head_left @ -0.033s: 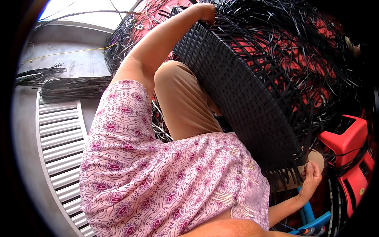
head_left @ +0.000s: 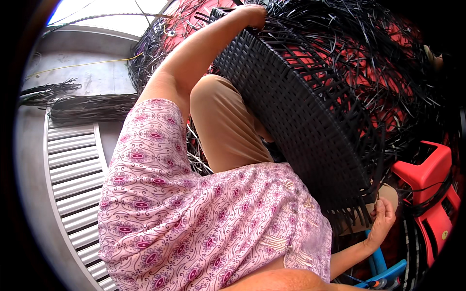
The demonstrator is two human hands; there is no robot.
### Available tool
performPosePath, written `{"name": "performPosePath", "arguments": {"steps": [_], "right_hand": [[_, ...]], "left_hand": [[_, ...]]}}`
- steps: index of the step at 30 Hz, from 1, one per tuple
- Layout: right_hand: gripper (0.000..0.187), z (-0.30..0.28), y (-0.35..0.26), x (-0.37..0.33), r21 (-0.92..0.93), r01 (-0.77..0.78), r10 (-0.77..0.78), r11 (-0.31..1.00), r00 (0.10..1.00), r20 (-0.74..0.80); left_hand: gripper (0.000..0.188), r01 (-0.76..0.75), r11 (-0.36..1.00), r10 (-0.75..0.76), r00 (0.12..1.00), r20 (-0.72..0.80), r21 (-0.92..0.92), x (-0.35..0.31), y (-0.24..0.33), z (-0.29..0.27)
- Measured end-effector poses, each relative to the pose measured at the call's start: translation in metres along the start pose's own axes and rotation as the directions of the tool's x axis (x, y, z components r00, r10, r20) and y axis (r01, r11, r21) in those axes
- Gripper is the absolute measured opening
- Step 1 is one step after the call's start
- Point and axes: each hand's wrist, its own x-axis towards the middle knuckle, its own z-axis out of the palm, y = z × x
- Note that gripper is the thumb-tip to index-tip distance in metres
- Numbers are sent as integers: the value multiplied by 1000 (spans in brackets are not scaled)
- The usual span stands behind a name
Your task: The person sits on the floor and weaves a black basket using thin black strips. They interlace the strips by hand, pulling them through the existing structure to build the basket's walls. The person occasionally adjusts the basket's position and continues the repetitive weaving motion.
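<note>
A black woven wicker panel (head_left: 296,111) leans across my lap, slanting from the upper middle to the lower right. Over its far upper end my left hand (head_left: 255,17) is curled, closed on the panel there, its fingertips hidden. At the lower right corner my right hand (head_left: 382,216) pinches a thin black plastic strip (head_left: 380,167) between thumb and fingers. Short loose strip ends (head_left: 349,212) hang from the panel's lower edge beside that hand. Unwoven strips (head_left: 335,89) stick out along the panel's far side.
Tangled black strips (head_left: 359,29) cover the red floor beyond the panel. To the right stands a red plastic stool (head_left: 427,167), strips looped around it. A blue-handled tool (head_left: 388,274) lies near my right forearm. On the left are a strip bundle (head_left: 92,107) and a slatted metal grille (head_left: 73,179).
</note>
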Motion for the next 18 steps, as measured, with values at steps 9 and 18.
{"name": "performPosePath", "arguments": {"steps": [9, 18], "right_hand": [[18, 0, -1, -1, -32, 11, -12, 999, 1000, -10], [18, 4, -7, 2, -36, 23, -23, 999, 1000, 0]], "left_hand": [[31, 165, 934, -162, 986, 34, -317, -13, -6, -10], [18, -166, 935, 45, 932, -360, -313, -1, -84, 39]]}}
